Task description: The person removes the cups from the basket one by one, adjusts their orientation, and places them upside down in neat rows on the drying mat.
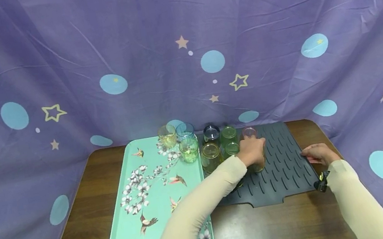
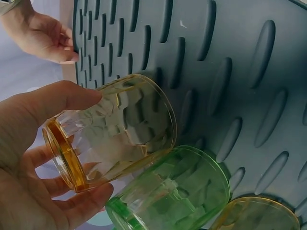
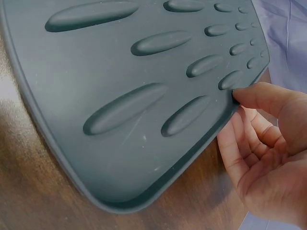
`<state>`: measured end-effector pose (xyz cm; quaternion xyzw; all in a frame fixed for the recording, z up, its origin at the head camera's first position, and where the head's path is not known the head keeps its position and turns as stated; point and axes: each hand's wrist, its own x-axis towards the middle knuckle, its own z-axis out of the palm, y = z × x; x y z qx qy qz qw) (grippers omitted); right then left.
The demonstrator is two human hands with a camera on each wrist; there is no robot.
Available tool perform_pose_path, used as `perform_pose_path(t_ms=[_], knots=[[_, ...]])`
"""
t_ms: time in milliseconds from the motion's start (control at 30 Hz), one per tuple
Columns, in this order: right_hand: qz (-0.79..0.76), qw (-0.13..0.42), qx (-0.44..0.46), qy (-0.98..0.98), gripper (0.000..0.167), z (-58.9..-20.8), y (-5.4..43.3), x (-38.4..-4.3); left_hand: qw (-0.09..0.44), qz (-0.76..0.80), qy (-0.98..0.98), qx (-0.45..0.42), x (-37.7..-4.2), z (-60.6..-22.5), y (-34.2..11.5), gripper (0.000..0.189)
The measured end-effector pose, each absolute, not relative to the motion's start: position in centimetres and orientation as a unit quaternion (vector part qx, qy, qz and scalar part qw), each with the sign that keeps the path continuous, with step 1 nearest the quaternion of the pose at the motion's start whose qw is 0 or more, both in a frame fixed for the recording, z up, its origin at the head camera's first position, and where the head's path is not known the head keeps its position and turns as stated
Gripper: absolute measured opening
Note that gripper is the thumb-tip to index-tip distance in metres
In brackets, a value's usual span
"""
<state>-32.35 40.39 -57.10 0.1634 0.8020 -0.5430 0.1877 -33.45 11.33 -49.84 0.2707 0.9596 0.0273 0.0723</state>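
Note:
My left hand (image 1: 252, 151) grips an amber glass (image 2: 132, 120), thumb on one side and fingers on the other. The glass is bottom-up, its thick base toward my palm and its rim at the dark grey drying mat (image 1: 290, 162). Right beside it stands a green glass (image 2: 172, 191), with another amber glass (image 2: 259, 215) beyond. At the mat's right edge, my right hand (image 3: 273, 139) pinches the border, thumb on top and fingertips against the side. In the head view, my left hand partly hides the held glass.
Left of the mat lies a mint tray (image 1: 127, 236) with yellow (image 1: 168, 137), blue (image 1: 185, 131) and light green (image 1: 189, 151) glasses at its back right. On the mat also stand dark blue (image 1: 211, 133), pink (image 1: 249, 132) and amber (image 1: 211, 156) glasses. A purple curtain (image 1: 149, 50) hangs behind.

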Motion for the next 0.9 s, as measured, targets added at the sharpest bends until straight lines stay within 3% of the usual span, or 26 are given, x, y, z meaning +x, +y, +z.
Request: perform_pose_path(t_ms=[167, 900], knots=[[-0.543, 0.185, 0.164, 0.802, 0.017, -57.1, 40.4, -32.2, 0.072, 0.01, 0.959, 0.272, -33.7, -50.3, 11.6, 0.068], [-0.552, 0.188, 0.154, 0.798, 0.02, -57.3, 40.5, -32.3, 0.063, -0.005, 0.96, 0.272, -34.1, -51.2, 11.7, 0.076]])
